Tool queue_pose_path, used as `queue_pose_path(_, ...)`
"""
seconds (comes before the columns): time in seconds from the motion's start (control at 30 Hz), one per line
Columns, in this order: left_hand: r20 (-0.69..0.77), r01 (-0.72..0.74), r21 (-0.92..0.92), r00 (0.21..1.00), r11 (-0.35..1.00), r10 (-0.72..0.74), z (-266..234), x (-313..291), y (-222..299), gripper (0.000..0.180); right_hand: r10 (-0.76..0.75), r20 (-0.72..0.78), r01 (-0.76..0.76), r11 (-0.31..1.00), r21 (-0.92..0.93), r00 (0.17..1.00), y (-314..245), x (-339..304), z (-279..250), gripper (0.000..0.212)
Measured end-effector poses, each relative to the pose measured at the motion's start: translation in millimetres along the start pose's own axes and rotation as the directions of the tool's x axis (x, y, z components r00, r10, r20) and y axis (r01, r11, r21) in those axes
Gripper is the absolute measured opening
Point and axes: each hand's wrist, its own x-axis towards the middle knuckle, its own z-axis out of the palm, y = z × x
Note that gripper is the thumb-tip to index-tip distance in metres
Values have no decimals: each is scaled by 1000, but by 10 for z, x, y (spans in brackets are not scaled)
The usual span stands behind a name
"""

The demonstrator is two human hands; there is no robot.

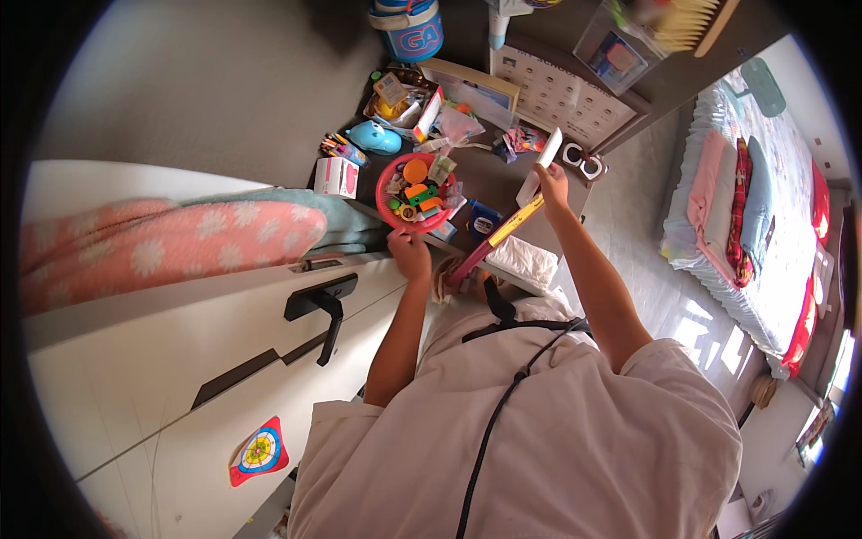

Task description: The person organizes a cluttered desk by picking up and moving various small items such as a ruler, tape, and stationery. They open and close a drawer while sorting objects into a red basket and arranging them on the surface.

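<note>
Left grip meets the near rim of the red basket on the desk, its fingertips too hidden to tell whether they pinch; right grip, well right of the basket, is closed on a white panel. With small toys heaped inside, the basket is best kept level, steadied firmly at its rim and clear of the blue toy behind it; the panel wants an even hold.

Blue bucket cut off at top edge, smaller bits in red basket too tiny to ID, fingertips of L hand hidden, prob. curled at rim.
</note>
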Motion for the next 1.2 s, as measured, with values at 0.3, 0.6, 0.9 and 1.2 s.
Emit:
queue_pose_path(0.3, 529, -675, -250, 505, 694, 682, 526, -736, 700, 31, 95, 359, -335, 630, 700, 929, -149, -687, -782, 23)
queue_pose_path(0.6, 906, -917, -187, -21, 353, 423, 761, -1354, 631, 65, 215, -28, -160, 800, 578, 976, 919, -567, -1287, 30)
queue_pose_path(0.9, 940, -945, -96, 17, 312, 340, 898, -1522, 386, 74, 370, 171, -394, 691, 606, 913, 1272, -277, -1308, 35)
queue_pose_path(1.2, 964, -947, -30, 58, 321, 261, 974, -1600, 425, 74, 440, 455, -629, 454, 631, 774, 1518, -138, -1344, 29)
